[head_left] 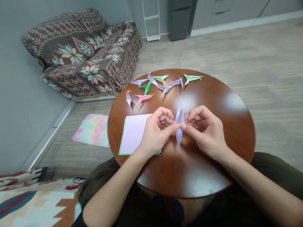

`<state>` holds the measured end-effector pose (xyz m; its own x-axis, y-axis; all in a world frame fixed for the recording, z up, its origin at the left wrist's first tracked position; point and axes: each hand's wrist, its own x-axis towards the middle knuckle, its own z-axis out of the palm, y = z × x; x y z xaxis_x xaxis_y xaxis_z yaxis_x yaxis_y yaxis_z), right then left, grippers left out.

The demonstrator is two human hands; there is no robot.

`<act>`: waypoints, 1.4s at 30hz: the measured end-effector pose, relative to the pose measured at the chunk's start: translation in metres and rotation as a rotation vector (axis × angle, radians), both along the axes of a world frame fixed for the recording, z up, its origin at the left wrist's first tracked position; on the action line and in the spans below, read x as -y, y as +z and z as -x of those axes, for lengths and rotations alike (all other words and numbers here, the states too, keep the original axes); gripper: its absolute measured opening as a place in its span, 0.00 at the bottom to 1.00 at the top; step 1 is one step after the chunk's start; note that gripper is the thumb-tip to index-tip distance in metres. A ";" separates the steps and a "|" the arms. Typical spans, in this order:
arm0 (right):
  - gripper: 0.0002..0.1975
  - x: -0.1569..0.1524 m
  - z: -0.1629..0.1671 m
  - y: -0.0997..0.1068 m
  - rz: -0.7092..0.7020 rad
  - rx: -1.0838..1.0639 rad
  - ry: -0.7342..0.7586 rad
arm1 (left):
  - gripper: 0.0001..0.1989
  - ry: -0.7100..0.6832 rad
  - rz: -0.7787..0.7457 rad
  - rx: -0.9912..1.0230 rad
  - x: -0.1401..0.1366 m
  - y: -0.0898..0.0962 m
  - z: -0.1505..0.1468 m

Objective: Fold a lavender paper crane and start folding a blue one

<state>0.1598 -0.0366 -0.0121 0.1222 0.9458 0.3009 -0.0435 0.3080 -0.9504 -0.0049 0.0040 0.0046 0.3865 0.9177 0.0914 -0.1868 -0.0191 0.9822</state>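
Observation:
A lilac folded paper piece [179, 117], long and pointed at both ends, is held above the middle of the round table. My left hand [160, 127] pinches its left side, thumb in front and fingers curled. From the right, my right hand [205, 127] pinches it the same way, and the two thumb tips almost meet on the paper. The fingertips behind the fold are partly hidden. Beside my left hand lies a stack of square paper [133, 134], lilac on top with green edges showing, partly covered by that hand.
Finished-looking origami birds stand at the table's far side: a green one [147, 87], a pink one [143, 98], pale green ones [191, 78] and several lilac ones [165, 89]. The brown round table [236, 135] has a patterned sofa [94, 60] beyond it and a fluffy rug [92, 130] at left.

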 end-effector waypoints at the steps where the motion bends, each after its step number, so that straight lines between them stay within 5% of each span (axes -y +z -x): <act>1: 0.18 0.000 -0.001 0.000 -0.016 0.008 -0.013 | 0.22 -0.001 -0.005 0.005 -0.001 -0.001 0.000; 5: 0.15 -0.002 -0.008 0.000 -0.160 0.204 -0.191 | 0.24 0.064 0.034 -0.012 -0.007 -0.006 0.002; 8: 0.11 -0.005 -0.018 0.001 -0.426 0.513 -0.329 | 0.29 -0.041 0.215 0.002 -0.010 -0.008 0.005; 13: 0.15 -0.007 -0.024 -0.001 -0.645 0.757 -0.170 | 0.18 -0.182 0.216 0.052 -0.007 -0.007 0.007; 18: 0.14 -0.004 -0.011 -0.004 -0.382 0.430 -0.211 | 0.16 -0.016 0.088 -0.023 -0.005 -0.007 0.003; 22: 0.03 -0.002 -0.006 -0.004 -0.134 0.245 -0.126 | 0.14 0.051 -0.010 -0.077 -0.002 -0.006 0.000; 28: 0.03 -0.002 -0.011 0.000 -0.109 0.334 -0.135 | 0.13 0.055 -0.095 -0.103 0.002 -0.009 0.001; 36: 0.04 -0.004 -0.008 0.000 0.042 0.110 -0.036 | 0.13 0.000 -0.027 -0.068 -0.002 -0.007 0.001; 42: 0.03 -0.003 -0.009 -0.001 0.069 0.153 -0.050 | 0.07 0.015 -0.050 -0.109 -0.004 -0.007 0.002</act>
<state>0.1689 -0.0331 -0.0135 0.1274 0.9587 0.2542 0.1165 0.2400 -0.9637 -0.0066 0.0083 -0.0027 0.3831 0.9188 0.0956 -0.0779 -0.0710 0.9944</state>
